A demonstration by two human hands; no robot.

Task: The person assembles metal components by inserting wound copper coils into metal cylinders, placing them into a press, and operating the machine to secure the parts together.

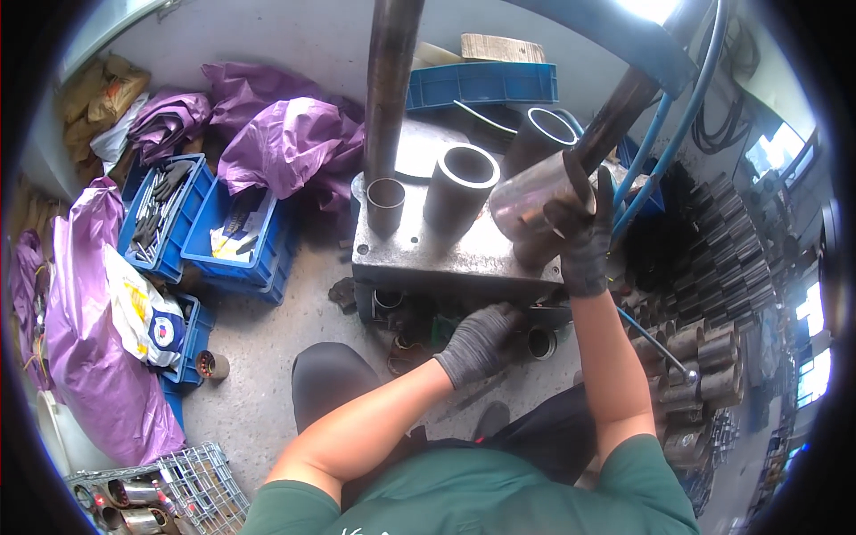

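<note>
My right hand, in a dark grey glove, grips the open right end of a shiny metal tube. That tube lies tilted above the right part of a thick steel block. My left hand, gloved the same way, is low in front of the block's near edge. Its fingertips are blurred, and I cannot make out anything in them. On the block stand a thick-walled dark cylinder, a thinner short tube and another dark cylinder behind.
Steel columns rise from the block, with blue hoses at the right. Stacked metal tubes line the right side. Blue crates and purple sacking fill the left. A wire basket holds several metal tubes.
</note>
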